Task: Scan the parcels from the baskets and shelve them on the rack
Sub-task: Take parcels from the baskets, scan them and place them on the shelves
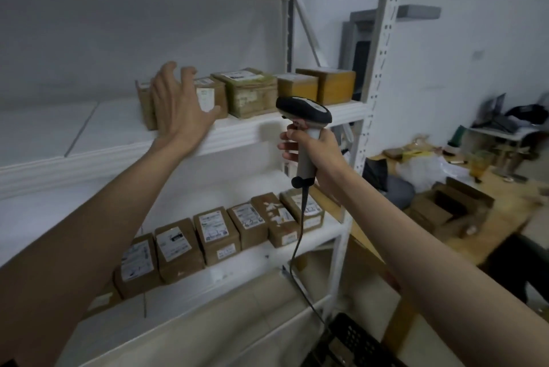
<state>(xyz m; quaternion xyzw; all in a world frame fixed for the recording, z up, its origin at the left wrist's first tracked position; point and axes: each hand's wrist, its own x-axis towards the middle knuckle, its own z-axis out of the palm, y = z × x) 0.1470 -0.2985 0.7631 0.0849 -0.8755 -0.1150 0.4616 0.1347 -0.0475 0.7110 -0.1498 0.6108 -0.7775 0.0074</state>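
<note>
A white metal rack [383, 48] fills the left and centre of the frame, its perforated upright rising right of centre. On the upper shelf [252, 129], at mid-height, a row of brown cardboard parcels [249, 93] is lined up from the centre toward the upright. On the lower shelf [208, 280], in the lower centre, a second row of labelled parcels [217, 233] is set side by side, running up toward the right.

In the right part of the frame a wooden desk [487, 236] is seen, blurred, with an open cardboard box [451, 203] and a white plastic bag [421, 170] on it. At the bottom edge, right of centre, the corner of a black perforated basket [353, 346] is visible.

The left arm is stretched from the lower left up to the upper shelf. The left hand [178, 108] is spread, fingers straight and fanned, the palm laid against the leftmost parcel [208, 96] of the upper row; nothing is clasped by this grip, and whether the palm actually touches the cardboard cannot be told.

The right arm is extended from the lower right toward the centre, the forearm raised. The right hand [315, 155] is wrapped around the pale handle of a barcode scanner [306, 117], which is held upright in front of the upper shelf edge, its dark head pointing left. A black cable [297, 247] is hung from the handle base down toward the basket.
</note>
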